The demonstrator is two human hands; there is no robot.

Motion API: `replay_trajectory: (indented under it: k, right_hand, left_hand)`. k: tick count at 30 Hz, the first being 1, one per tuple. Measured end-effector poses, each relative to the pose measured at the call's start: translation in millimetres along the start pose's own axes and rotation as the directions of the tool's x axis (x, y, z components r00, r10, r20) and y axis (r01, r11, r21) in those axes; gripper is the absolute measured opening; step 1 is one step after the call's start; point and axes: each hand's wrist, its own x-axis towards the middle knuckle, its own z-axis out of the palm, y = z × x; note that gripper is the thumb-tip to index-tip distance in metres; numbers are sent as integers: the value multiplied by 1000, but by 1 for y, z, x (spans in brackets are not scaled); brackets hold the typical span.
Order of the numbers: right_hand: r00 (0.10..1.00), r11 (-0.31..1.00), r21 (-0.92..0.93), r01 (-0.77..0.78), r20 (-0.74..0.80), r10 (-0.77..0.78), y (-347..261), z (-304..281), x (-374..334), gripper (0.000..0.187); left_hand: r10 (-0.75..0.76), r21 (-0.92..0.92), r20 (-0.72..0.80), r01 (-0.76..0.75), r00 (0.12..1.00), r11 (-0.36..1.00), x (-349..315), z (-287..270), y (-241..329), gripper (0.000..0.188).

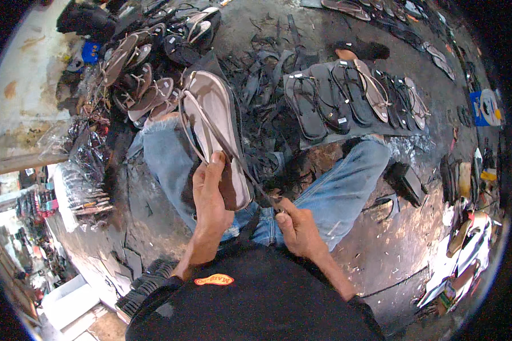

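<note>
My left hand [209, 199] grips a flip-flop sandal [209, 94] with a pale footbed and thin brown straps, its thumb pressed on the footbed near the heel. The sandal stands tilted above my lap, toe end away from me. A darker, wider sheet edge shows along its right side. My right hand [300, 228] is closed around a thin, dark, blade-like tool [259, 190], which looks like a knife. The tool slants up and left to the sandal's right edge near the heel. Most of its grip is hidden by my fingers.
Between my knees lies a heap of black offcuts [267, 85]. Finished-looking brown sandals [139, 88] are piled at the far left. By my right knee, black sandals [307, 105] and beige ones rest in a row on a dark sheet [347, 133]. A black block [407, 183] sits at right.
</note>
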Motion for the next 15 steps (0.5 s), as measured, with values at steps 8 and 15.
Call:
replay_trajectory:
  k: [8,15]
  right_hand:
    - [917,946,-265,187,-299,-265,0,7,115,35]
    - [912,967,-70,244,-322,-253,-16,-61,225,44]
  left_hand:
    - [-63,97,-1,63,998,993,-2,14,12,25]
    - [-158,269,-8,155,987,951,-10,-20,-7,35]
